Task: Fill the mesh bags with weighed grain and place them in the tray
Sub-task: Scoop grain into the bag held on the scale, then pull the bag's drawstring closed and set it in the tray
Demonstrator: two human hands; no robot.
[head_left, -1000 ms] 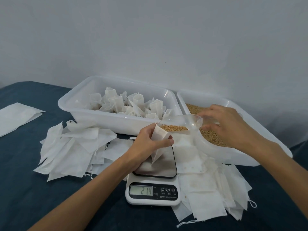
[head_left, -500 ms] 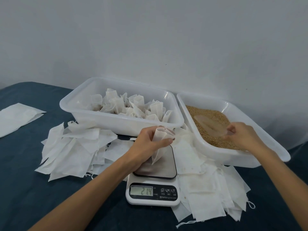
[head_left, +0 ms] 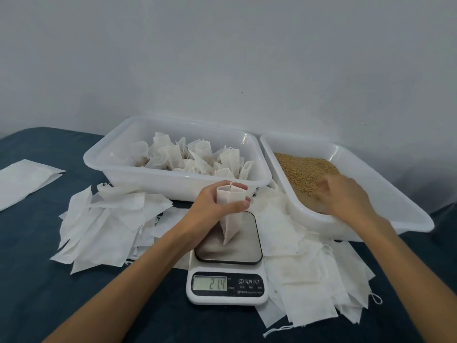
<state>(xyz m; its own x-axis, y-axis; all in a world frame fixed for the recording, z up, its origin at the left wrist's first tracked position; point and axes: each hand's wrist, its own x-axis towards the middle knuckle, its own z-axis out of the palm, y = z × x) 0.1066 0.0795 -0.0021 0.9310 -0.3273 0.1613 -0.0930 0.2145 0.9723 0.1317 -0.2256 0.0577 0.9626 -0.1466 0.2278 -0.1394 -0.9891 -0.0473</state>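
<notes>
mesh bag (head_left: 230, 214) held upright at frame centre, mouth up, lower corner hanging over the steel platform of the scale (head_left: 227, 263); whether it touches the platform cannot be told. left hand (head_left: 217, 206) grips the bag's upper part, fingers and thumb curled round it. scale display reads 21.4. right hand (head_left: 346, 196), at centre right, reaches down into the grain tray (head_left: 408, 209) with fingers on the grain (head_left: 304, 169); blurred, and whether it holds anything cannot be told. tray (head_left: 99, 157) at upper centre, just left of the grain tray, already holds many filled bags (head_left: 195, 157) standing close together. empty flat bags lie in two loose heaps on the dark cloth (head_left: 37, 293): left pile (head_left: 103, 219) at centre left, right pile (head_left: 309, 280) at lower right, partly under the scale. one separate flat sheet (head_left: 22, 181) at far left. judgement: task well along, a good batch done, current bag at the filling and weighing step, many empties left.
</notes>
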